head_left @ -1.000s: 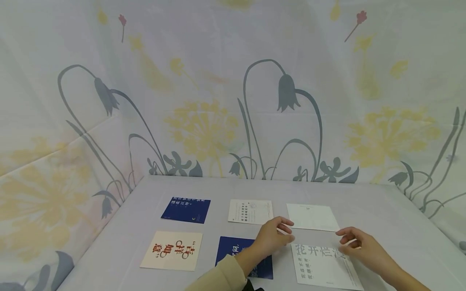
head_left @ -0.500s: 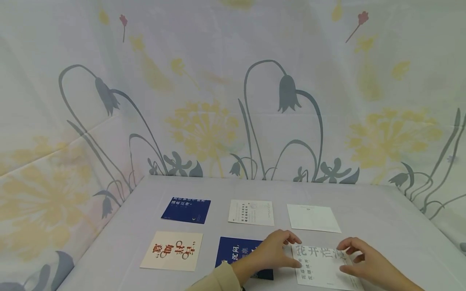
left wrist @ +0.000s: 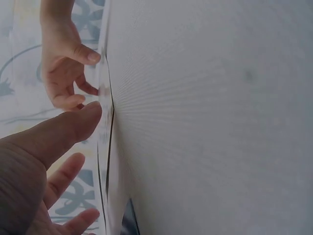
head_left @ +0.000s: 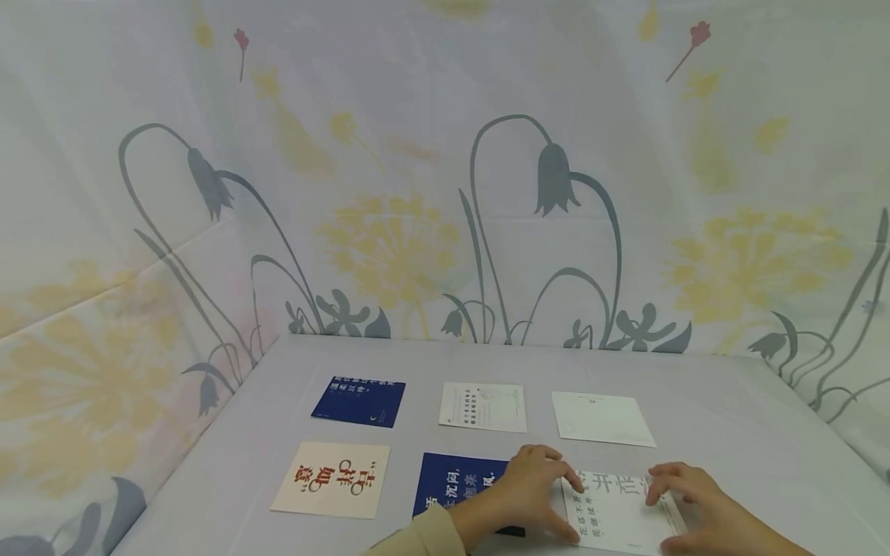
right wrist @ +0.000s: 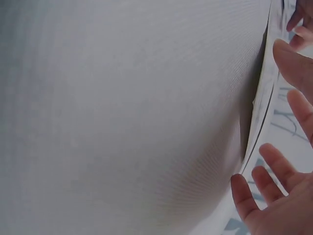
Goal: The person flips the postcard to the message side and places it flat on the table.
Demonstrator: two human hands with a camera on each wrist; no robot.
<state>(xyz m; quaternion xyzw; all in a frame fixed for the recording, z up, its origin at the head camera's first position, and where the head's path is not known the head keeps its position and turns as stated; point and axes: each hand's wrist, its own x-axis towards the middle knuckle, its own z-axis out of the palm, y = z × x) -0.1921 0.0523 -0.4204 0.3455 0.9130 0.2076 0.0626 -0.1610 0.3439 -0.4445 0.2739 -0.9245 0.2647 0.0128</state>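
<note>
A white card with grey printed characters (head_left: 612, 516) lies at the front right of the table in the head view. My left hand (head_left: 530, 493) is at its left edge, thumb and fingers spread apart and lightly bent. Across from it, my right hand (head_left: 704, 506) reaches over the right edge in a similar pose, fingertips overlapping the card. The left wrist view shows the thumb (left wrist: 85, 120) right at the thin card edge. Both hands' fingers are spread in the wrist views. Beneath my left forearm, a dark blue card (head_left: 455, 483) is partly hidden.
A cream card with red characters (head_left: 332, 480) lies at the front left. Along the back row are another blue card (head_left: 360, 403), a printed white card (head_left: 483, 407) and a nearly blank white card (head_left: 603, 419). A flowered cloth (head_left: 431, 170) hangs behind the table.
Both hands have come down and toward me, from the gap above the front white card to its left and right edges. The cards keep their places on the table.
</note>
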